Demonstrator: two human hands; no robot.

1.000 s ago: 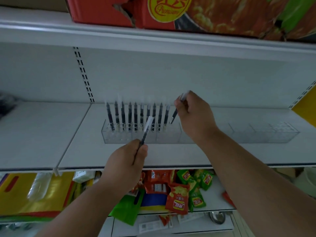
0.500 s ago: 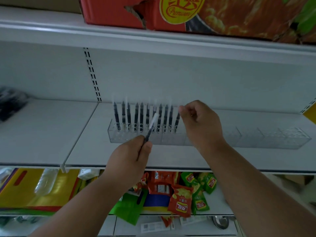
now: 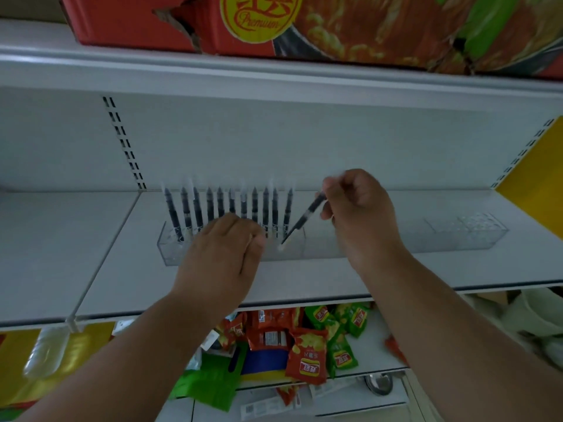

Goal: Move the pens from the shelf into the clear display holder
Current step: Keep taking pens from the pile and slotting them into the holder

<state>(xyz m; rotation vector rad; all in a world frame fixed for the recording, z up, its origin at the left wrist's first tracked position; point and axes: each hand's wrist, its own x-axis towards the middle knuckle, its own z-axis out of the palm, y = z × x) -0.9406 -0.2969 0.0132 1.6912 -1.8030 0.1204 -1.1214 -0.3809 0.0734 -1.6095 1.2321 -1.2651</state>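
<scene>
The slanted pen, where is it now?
The right hand pinches the pen, its tip dipping into the clear holder just right of the row of standing pens.

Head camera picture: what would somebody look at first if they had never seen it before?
Most likely the row of dark pens standing upright in the clear display holder on the white shelf. Next, the right hand pinching one more pen, slanted with its tip down at the row's right end, while the left hand is in front of the holder. Above, a big red carton sits on the top shelf.
</scene>
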